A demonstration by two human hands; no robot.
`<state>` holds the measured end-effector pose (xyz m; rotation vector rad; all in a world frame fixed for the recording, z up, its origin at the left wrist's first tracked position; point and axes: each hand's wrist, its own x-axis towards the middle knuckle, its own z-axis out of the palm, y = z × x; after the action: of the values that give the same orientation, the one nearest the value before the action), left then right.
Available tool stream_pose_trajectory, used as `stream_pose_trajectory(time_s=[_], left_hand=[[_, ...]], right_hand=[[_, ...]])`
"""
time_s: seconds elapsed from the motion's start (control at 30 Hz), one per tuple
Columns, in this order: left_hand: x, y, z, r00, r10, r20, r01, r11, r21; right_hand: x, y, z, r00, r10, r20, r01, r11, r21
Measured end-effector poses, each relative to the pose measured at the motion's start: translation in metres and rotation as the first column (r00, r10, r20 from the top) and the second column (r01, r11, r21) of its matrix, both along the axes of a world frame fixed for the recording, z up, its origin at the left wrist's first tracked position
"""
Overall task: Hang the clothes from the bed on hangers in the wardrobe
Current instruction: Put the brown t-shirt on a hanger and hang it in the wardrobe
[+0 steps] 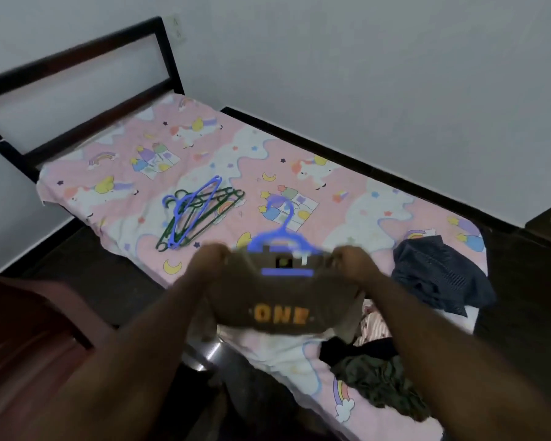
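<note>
I hold a brown T-shirt with orange letters "ONE" up over the bed. A blue hanger sits inside its neck, hook pointing up. My left hand grips the shirt's left shoulder, and my right hand grips the right shoulder. A pile of blue and green hangers lies on the pink unicorn sheet further up the bed. The wardrobe is not in view.
A dark blue garment lies crumpled at the bed's right side. A striped cloth, a black one and an olive one are heaped nearer me. A dark headboard stands at the far left, and reddish wooden furniture at my left.
</note>
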<state>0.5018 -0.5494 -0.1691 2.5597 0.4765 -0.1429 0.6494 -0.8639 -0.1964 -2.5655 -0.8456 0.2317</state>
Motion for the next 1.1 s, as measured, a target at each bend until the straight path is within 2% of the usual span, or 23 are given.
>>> stream_pose_trajectory(time_s=[0.03, 0.1, 0.13, 0.17, 0.2, 0.23, 0.3, 0.33, 0.4, 0.43, 0.53, 0.63, 0.7, 0.8, 0.87, 0.97, 1.03, 1.1], left_hand=[[0.017, 0.003, 0.025, 0.984, 0.084, 0.155, -0.088, 0.996, 0.017], [0.035, 0.001, 0.054, 0.876, 0.222, 0.427, -0.262, 0.964, 0.035], [0.035, -0.007, 0.055, 0.829, 0.247, 0.502, -0.307, 0.951, 0.038], [0.029, -0.016, 0.044, 0.819, 0.260, 0.512, -0.327, 0.944, 0.044], [0.015, -0.029, 0.022, 0.847, 0.279, 0.452, -0.336, 0.941, 0.048], [-0.004, -0.041, -0.005, 0.898, 0.293, 0.329, -0.326, 0.944, 0.050], [-0.045, -0.066, -0.055, 0.955, 0.287, 0.073, -0.290, 0.957, 0.028], [-0.061, -0.074, -0.073, 0.963, 0.267, -0.033, -0.266, 0.964, 0.030], [-0.080, -0.088, -0.089, 0.958, 0.231, -0.172, -0.216, 0.971, 0.103], [-0.085, -0.093, -0.091, 0.953, 0.218, -0.212, -0.197, 0.973, 0.118], [-0.093, -0.101, -0.094, 0.943, 0.194, -0.270, -0.171, 0.979, 0.106], [-0.105, -0.101, -0.096, 0.926, 0.178, -0.333, -0.154, 0.983, 0.099], [-0.112, -0.099, -0.094, 0.910, 0.164, -0.382, -0.150, 0.987, 0.066], [-0.113, -0.092, -0.089, 0.913, 0.125, -0.388, -0.124, 0.992, 0.028], [-0.103, -0.083, -0.074, 0.934, 0.064, -0.351, -0.050, 0.997, 0.051], [-0.070, -0.060, -0.024, 0.980, -0.009, -0.197, 0.034, 0.992, 0.125], [-0.047, -0.043, 0.021, 0.998, -0.042, -0.048, 0.050, 0.981, 0.189], [-0.031, -0.031, 0.065, 0.998, -0.040, 0.038, 0.029, 0.970, 0.243]], right_hand=[[0.017, 0.012, 0.032, 0.998, -0.048, 0.042, 0.046, 0.998, 0.046], [0.031, 0.022, 0.073, 0.965, -0.189, 0.184, 0.163, 0.976, 0.147], [0.030, 0.020, 0.073, 0.937, -0.263, 0.231, 0.214, 0.952, 0.217], [0.021, 0.014, 0.061, 0.921, -0.301, 0.249, 0.239, 0.938, 0.251], [0.003, 0.004, 0.040, 0.927, -0.300, 0.225, 0.246, 0.940, 0.238], [-0.018, -0.008, 0.008, 0.952, -0.256, 0.166, 0.227, 0.958, 0.176], [-0.057, -0.038, -0.041, 0.972, -0.226, -0.071, 0.230, 0.972, 0.044], [-0.068, -0.051, -0.058, 0.965, -0.224, -0.139, 0.224, 0.975, -0.017], [-0.083, -0.067, -0.079, 0.977, -0.160, -0.141, 0.130, 0.971, -0.201], [-0.090, -0.070, -0.082, 0.977, -0.141, -0.161, 0.099, 0.965, -0.244], [-0.108, -0.075, -0.082, 0.975, -0.122, -0.185, 0.079, 0.971, -0.224], [-0.116, -0.077, -0.081, 0.931, -0.157, -0.331, 0.069, 0.963, -0.261], [-0.120, -0.080, -0.082, 0.935, -0.139, -0.326, 0.052, 0.963, -0.263], [-0.118, -0.082, -0.077, 0.948, -0.047, -0.315, -0.036, 0.966, -0.255], [-0.103, -0.074, -0.058, 0.955, -0.025, -0.294, -0.055, 0.963, -0.262], [-0.065, -0.054, -0.004, 0.988, -0.025, -0.151, -0.007, 0.978, -0.208], [-0.045, -0.040, 0.042, 0.995, -0.090, -0.031, 0.087, 0.991, -0.098], [-0.037, -0.028, 0.085, 0.987, -0.155, 0.034, 0.155, 0.988, -0.002]])
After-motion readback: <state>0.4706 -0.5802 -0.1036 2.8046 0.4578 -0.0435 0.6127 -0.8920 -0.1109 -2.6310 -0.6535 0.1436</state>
